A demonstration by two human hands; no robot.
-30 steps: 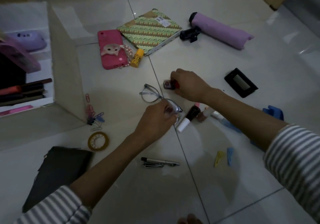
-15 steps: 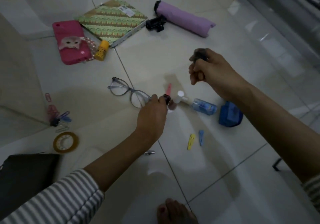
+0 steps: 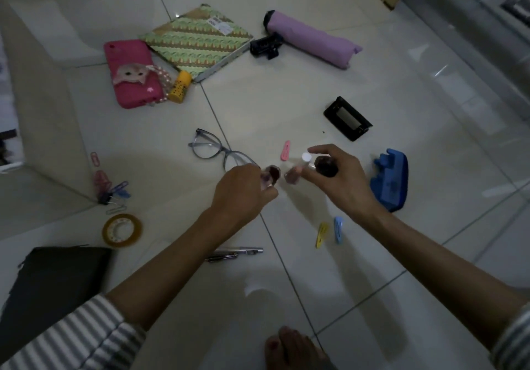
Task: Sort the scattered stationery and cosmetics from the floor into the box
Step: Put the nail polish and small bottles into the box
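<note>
Right hand (image 3: 335,182) lowered beside left hand (image 3: 243,190), gripping bottles (image 3: 325,168).

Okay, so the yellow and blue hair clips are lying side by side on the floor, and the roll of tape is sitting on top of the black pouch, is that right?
One part is wrong. The roll of tape lies on the bare floor just beyond the black pouch, not on top of it. The yellow hair clip and blue hair clip do lie side by side on the floor. The head view shows this.
</note>
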